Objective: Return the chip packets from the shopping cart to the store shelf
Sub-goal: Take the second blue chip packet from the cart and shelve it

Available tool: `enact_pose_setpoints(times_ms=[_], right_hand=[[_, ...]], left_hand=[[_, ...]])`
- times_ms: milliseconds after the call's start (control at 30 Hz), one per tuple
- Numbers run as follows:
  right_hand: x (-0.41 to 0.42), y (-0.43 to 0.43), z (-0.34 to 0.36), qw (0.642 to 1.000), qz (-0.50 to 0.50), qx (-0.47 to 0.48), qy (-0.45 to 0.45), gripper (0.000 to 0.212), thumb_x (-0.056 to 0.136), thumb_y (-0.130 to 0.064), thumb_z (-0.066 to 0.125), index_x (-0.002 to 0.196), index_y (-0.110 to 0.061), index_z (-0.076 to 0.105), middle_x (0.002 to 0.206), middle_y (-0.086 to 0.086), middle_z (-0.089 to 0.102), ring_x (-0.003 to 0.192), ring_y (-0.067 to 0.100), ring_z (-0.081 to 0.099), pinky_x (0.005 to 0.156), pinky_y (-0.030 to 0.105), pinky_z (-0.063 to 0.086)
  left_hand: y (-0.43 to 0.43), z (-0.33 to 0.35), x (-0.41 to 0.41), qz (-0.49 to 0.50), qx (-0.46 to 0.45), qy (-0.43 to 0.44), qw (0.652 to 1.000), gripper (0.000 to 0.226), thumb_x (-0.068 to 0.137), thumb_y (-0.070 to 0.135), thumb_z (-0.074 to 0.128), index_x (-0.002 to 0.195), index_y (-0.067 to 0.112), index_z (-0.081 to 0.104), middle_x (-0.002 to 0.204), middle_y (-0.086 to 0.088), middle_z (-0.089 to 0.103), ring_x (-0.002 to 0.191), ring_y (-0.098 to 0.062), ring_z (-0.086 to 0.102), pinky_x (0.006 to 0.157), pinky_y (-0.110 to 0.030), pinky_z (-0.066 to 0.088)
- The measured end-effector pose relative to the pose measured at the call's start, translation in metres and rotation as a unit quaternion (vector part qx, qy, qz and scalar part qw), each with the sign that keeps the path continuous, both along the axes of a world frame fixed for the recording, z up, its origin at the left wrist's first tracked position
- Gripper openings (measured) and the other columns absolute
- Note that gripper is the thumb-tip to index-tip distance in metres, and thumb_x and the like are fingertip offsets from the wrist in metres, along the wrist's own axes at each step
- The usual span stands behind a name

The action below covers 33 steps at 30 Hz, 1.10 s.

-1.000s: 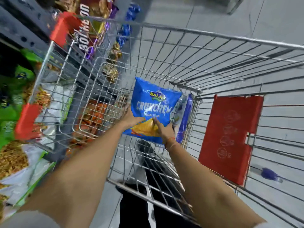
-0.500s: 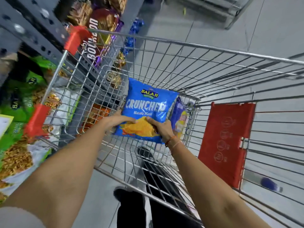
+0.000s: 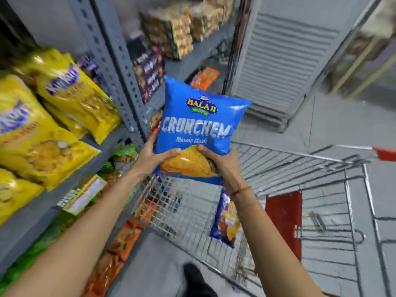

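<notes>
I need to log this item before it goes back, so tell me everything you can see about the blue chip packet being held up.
The blue chip packet is a glossy, puffed plastic pillow bag, upright and tilted slightly. It reads Balaji Wafers, Crunchem, Masala Masti, with ridged yellow chips pictured near the bottom. It looks sealed and full. The left hand and right hand grip its lower corners, thumbs on the front. It is held in the air above the wire shopping cart, beside the grey store shelf, touching neither.
</notes>
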State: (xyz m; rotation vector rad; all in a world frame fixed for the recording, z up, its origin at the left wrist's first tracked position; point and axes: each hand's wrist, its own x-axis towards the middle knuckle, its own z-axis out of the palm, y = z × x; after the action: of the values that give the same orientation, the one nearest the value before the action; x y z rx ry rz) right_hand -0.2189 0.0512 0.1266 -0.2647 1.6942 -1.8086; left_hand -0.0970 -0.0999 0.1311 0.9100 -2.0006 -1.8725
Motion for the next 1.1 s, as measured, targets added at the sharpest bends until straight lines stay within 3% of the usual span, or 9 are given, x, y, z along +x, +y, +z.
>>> enact_pose_setpoints(times_ms=[100,233,367,567,667,767,833,933,1100], right_hand=[[0.015,-0.009,0.071,0.997,0.013,-0.059,0.054,0.022,0.071,-0.006,0.080,0.076,-0.023,0.066,0.066,-0.018,0.070,0.056,-0.005,0.067,0.054,0.013,0.054],[0.046,-0.017,0.157,0.981,0.050,-0.137,0.128,0.022,0.068,-0.008,0.081,0.081,-0.022,0.070,0.070,-0.013,0.075,0.069,0.004,0.071,0.066,0.023,0.059],[0.094,-0.031,0.233,0.956,0.101,-0.220,0.165,0.021,0.070,-0.001,0.077,0.080,-0.018,0.070,0.066,-0.014,0.074,0.065,0.002,0.070,0.062,0.018,0.057],[0.185,-0.065,0.317,0.899,0.202,-0.322,0.219,0.024,0.070,0.001,0.076,0.079,-0.019,0.067,0.059,-0.018,0.072,0.059,-0.004,0.067,0.056,0.012,0.053],[0.235,-0.087,0.347,0.873,0.253,-0.351,0.228,0.025,0.069,-0.002,0.079,0.086,-0.017,0.069,0.071,-0.012,0.075,0.067,0.000,0.071,0.060,0.015,0.055],[0.285,-0.113,0.367,0.858,0.287,-0.349,0.245,0.031,0.066,-0.012,0.084,0.094,-0.014,0.071,0.093,0.001,0.076,0.085,0.014,0.073,0.075,0.030,0.059],[0.315,-0.129,0.376,0.847,0.308,-0.341,0.265,0.035,0.062,-0.022,0.087,0.092,-0.012,0.072,0.092,0.002,0.077,0.085,0.015,0.073,0.082,0.036,0.059],[0.357,-0.153,0.382,0.836,0.337,-0.326,0.286,0.027,0.062,-0.028,0.087,0.077,-0.018,0.066,0.077,-0.010,0.073,0.072,-0.003,0.069,0.076,0.024,0.058],[0.415,-0.193,0.384,0.818,0.373,-0.310,0.309,0.038,0.061,-0.037,0.086,0.093,-0.024,0.069,0.099,-0.001,0.075,0.095,0.014,0.069,0.091,0.040,0.055]], left_hand=[[-0.004,0.068,0.020,0.033,-0.045,0.052,0.997,0.063,0.070,0.019,0.079,0.123,0.010,0.047,0.118,-0.004,0.061,0.083,0.005,0.064,0.066,-0.011,0.052],[-0.004,0.155,0.064,0.080,-0.118,0.130,0.981,0.071,0.049,0.041,0.080,0.113,0.022,0.054,0.115,0.001,0.065,0.092,-0.001,0.065,0.079,-0.021,0.054],[0.003,0.231,0.127,0.158,-0.220,0.174,0.947,0.075,0.045,0.053,0.075,0.110,0.022,0.056,0.108,0.007,0.066,0.093,-0.004,0.062,0.081,-0.022,0.050],[0.017,0.317,0.241,0.257,-0.309,0.237,0.885,0.052,0.068,0.018,0.080,0.114,0.014,0.056,0.103,0.009,0.066,0.082,0.008,0.063,0.069,-0.007,0.047],[0.017,0.343,0.299,0.316,-0.321,0.247,0.858,0.049,0.066,0.022,0.081,0.110,0.019,0.059,0.101,0.009,0.070,0.085,0.002,0.066,0.068,-0.012,0.051],[0.014,0.358,0.350,0.377,-0.326,0.253,0.830,0.042,0.064,0.023,0.081,0.102,0.023,0.062,0.097,0.010,0.070,0.084,-0.002,0.067,0.064,-0.012,0.051],[0.012,0.362,0.377,0.418,-0.327,0.259,0.807,0.032,0.073,0.017,0.074,0.101,0.023,0.059,0.094,0.013,0.066,0.080,-0.002,0.065,0.058,-0.008,0.049],[0.005,0.361,0.415,0.474,-0.312,0.256,0.782,0.035,0.076,0.016,0.072,0.108,0.018,0.057,0.095,0.008,0.066,0.073,0.002,0.064,0.054,-0.009,0.050],[-0.010,0.361,0.460,0.542,-0.273,0.239,0.758,0.031,0.079,0.020,0.070,0.108,0.017,0.058,0.095,0.000,0.066,0.076,-0.009,0.062,0.056,-0.021,0.051]])
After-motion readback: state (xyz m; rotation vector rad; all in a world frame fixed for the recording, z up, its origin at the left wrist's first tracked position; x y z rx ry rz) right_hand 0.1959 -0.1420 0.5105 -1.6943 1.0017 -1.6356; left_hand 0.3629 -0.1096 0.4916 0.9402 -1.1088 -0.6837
